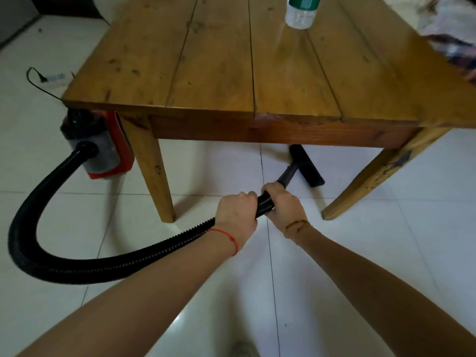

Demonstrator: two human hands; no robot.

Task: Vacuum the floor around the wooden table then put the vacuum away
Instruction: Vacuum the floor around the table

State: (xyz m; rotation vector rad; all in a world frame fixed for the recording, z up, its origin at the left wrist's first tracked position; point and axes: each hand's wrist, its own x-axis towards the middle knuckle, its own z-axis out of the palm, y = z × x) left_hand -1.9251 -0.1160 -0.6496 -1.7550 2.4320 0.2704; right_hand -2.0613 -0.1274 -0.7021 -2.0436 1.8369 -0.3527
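A wooden table [219, 73] stands on white floor tiles. The red and grey vacuum body [103, 148] sits on the floor by the table's front left leg, partly under the tabletop. Its ribbed black hose [77, 266] loops left and back toward me. My left hand [235, 215] grips the hose near its end. Just ahead of it, my right hand [282, 202] grips the hose where it joins the dark tube. The black floor nozzle [306, 164] lies on the tiles under the table's front edge.
A clear plastic bottle [301, 11] stands on the far part of the tabletop. A thin black cord [38, 83] lies on the floor at the left. Patterned fabric [453, 32] shows at the upper right. Table legs [154, 171] flank the nozzle.
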